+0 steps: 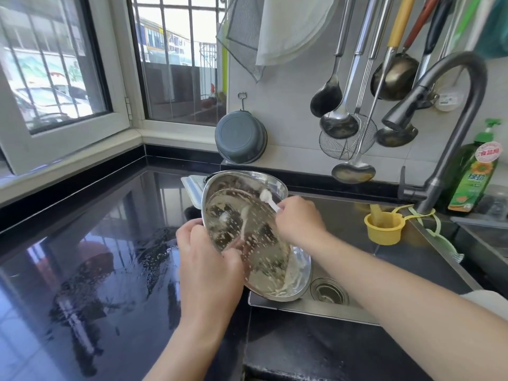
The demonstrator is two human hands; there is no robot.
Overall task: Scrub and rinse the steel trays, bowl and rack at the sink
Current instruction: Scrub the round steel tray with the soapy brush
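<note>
A round steel tray (247,237), smeared and speckled with pale batter, stands tilted on its lower rim at the left edge of the sink (357,270). My left hand (209,259) grips its left rim, thumb inside. My right hand (299,221) holds a small white brush (270,200) whose head touches the tray's upper inside. Behind the tray, a corner of a white rectangular tray (192,188) shows on the counter.
Black wet countertop (96,257) spreads to the left. A dark faucet (445,111) arches over the sink's right side. A yellow cup (383,226), green dish soap bottle (475,177), hanging ladles (341,122) and a grey basin (240,137) line the wall. Drain (328,291) lies below the tray.
</note>
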